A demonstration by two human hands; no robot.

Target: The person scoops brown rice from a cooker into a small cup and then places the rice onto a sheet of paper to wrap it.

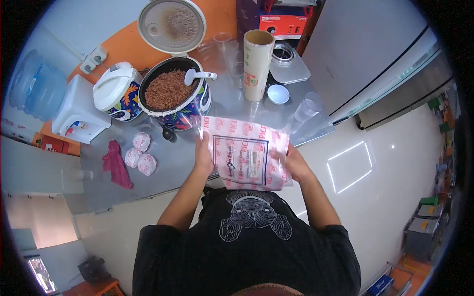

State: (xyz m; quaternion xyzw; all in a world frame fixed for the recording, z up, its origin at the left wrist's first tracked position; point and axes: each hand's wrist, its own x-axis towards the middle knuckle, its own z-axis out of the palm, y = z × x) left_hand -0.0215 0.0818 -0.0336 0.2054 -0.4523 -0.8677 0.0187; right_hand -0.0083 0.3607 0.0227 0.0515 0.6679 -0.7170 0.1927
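Observation:
A clear plastic pack of printed food wrapping sheets [240,159] is held flat in front of my body, over the counter's near edge. My left hand [203,155] grips its left side, and my right hand [296,162] has hold of the right side. Beyond the pack stands a rice cooker [177,114] with its lid [172,26] raised. Brown cooked rice [166,90] fills its pot, and a white rice paddle [198,76] rests across the rim. Several round wrapped bundles [147,164] sit left of my left hand.
On the steel counter [177,166] are a magenta cloth [116,164], a closed second cooker [118,92], a large film roll [255,66], a small white bowl [278,94] and a clear plastic cup [309,107]. A red-fronted machine [283,27] stands behind, and a water dispenser [79,109] at left.

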